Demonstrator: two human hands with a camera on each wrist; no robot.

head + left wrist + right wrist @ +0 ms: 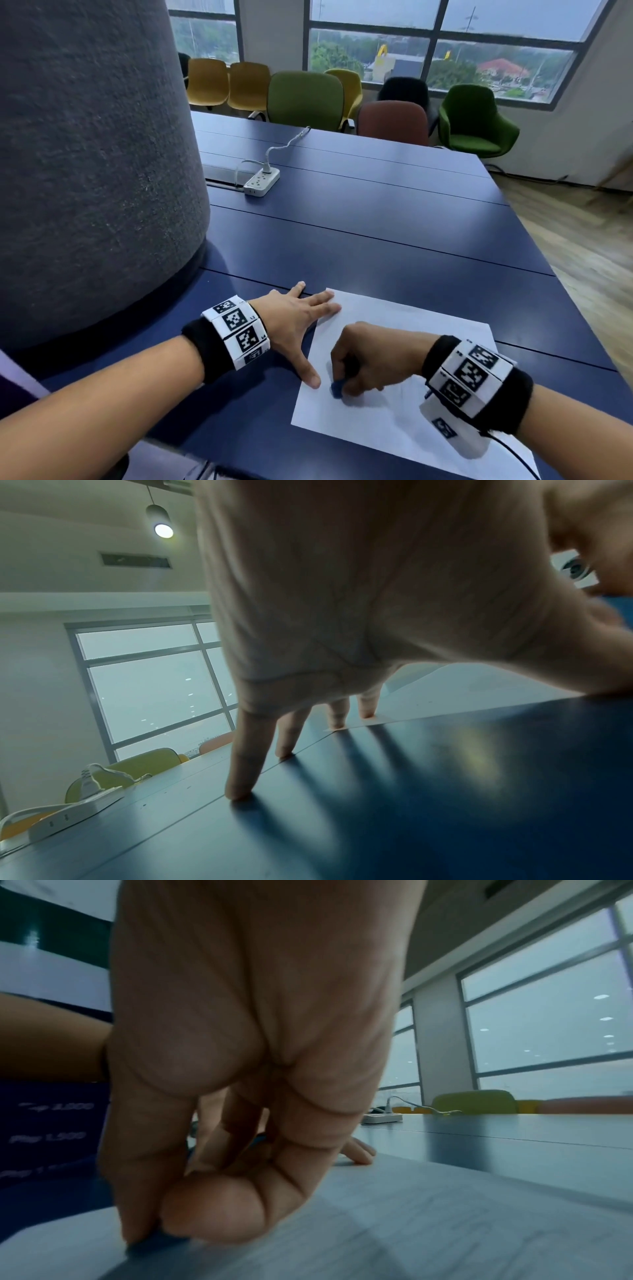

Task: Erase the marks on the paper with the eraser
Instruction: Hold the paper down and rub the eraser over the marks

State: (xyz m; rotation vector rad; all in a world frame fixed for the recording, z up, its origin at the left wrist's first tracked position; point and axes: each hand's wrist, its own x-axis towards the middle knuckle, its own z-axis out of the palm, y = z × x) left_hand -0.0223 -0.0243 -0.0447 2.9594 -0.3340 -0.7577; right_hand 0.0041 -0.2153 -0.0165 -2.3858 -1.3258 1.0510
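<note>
A white sheet of paper (404, 404) lies on the dark blue table (394, 212) in front of me. My right hand (366, 363) pinches a small blue eraser (336, 390) and presses it onto the paper near the sheet's left edge; from the right wrist the eraser (161, 1245) shows under the curled fingers. My left hand (301, 318) lies spread and flat, its fingertips (337, 723) on the paper's far left corner and its thumb (310, 375) on the left edge. Marks on the paper are too faint to make out.
A grey felt-covered column (89, 164) stands on the left against the table. A white power strip (262, 180) with a cable lies farther back. Coloured chairs (305, 96) line the far side under the windows. The table's right edge (561, 274) drops to a wooden floor.
</note>
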